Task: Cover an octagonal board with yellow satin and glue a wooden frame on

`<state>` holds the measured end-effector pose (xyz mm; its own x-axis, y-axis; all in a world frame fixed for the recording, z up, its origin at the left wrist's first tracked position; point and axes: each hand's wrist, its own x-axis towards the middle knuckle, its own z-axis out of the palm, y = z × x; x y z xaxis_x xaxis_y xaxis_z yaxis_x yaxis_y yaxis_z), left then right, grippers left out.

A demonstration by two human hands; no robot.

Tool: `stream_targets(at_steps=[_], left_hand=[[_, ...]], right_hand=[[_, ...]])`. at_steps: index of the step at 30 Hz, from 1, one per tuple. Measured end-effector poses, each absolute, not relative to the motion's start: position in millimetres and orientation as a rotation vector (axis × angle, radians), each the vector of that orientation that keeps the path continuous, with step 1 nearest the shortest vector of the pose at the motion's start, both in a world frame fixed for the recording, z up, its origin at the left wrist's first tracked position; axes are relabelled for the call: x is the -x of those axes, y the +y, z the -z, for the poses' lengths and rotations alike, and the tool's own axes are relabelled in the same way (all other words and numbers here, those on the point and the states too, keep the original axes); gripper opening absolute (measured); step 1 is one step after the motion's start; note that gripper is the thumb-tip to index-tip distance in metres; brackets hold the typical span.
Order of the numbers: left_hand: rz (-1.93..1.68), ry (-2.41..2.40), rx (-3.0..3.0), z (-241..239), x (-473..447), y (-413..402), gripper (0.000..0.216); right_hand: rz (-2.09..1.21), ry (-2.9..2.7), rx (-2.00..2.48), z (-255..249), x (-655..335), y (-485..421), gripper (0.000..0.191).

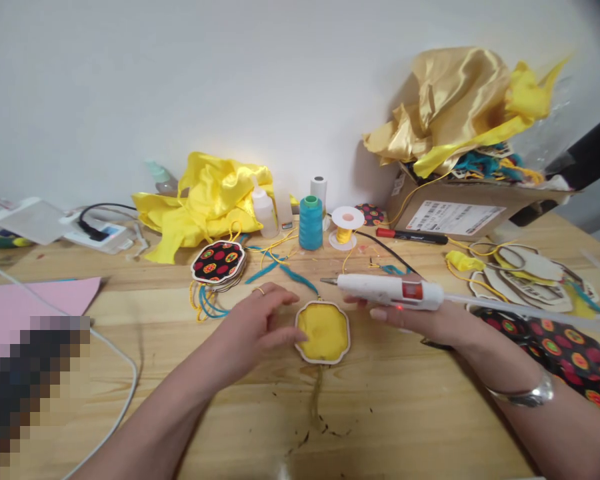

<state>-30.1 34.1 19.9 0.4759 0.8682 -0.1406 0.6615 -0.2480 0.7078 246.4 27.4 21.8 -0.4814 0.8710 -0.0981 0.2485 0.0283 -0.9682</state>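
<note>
Two hands: I see both over the wooden table point(405, 400).
Left hand point(257, 323): open, fingertips touching yellow ornament point(323, 331) at my 12 o'clock.
Right hand point(420, 319): gripping white glue gun point(390, 291), nozzle pointing to 9 o'clock.

I am looking at a small craft workbench against a plain white wall. The light wooden tabletop point(405, 400) carries a teal cone of sewing thread point(311, 223), heaps of shiny yellow satin fabric point(205, 197), a white hot-glue gun point(393, 291), stacked patterned fabric ornaments point(218, 262) and an open cardboard box of scraps point(460, 210).
</note>
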Motion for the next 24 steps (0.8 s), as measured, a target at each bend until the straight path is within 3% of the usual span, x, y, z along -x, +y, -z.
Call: stream_targets(at_steps=[5, 10, 19, 24], left_hand=[[-0.505, 1.164, -1.347, -27.3, 32.3, 34.5, 0.025], [-0.623, 1.008, -0.874, -27.5, 30.1, 34.0, 0.025], [-0.532, 1.016, -0.815, -33.4, 29.1, 32.1, 0.039], [-0.489, 1.025, -0.842, -33.3, 27.3, 31.9, 0.046]], right_hand=[[-1.86, -1.384, 0.896, -12.4, -247.9, 27.0, 0.036], [-2.062, -1.11, 0.825, -11.6, -240.7, 27.5, 0.036], [-2.163, -1.106, 0.789, -11.0, -242.0, 28.0, 0.051], [-2.167, -1.137, 0.792, -10.5, -241.6, 26.9, 0.046]])
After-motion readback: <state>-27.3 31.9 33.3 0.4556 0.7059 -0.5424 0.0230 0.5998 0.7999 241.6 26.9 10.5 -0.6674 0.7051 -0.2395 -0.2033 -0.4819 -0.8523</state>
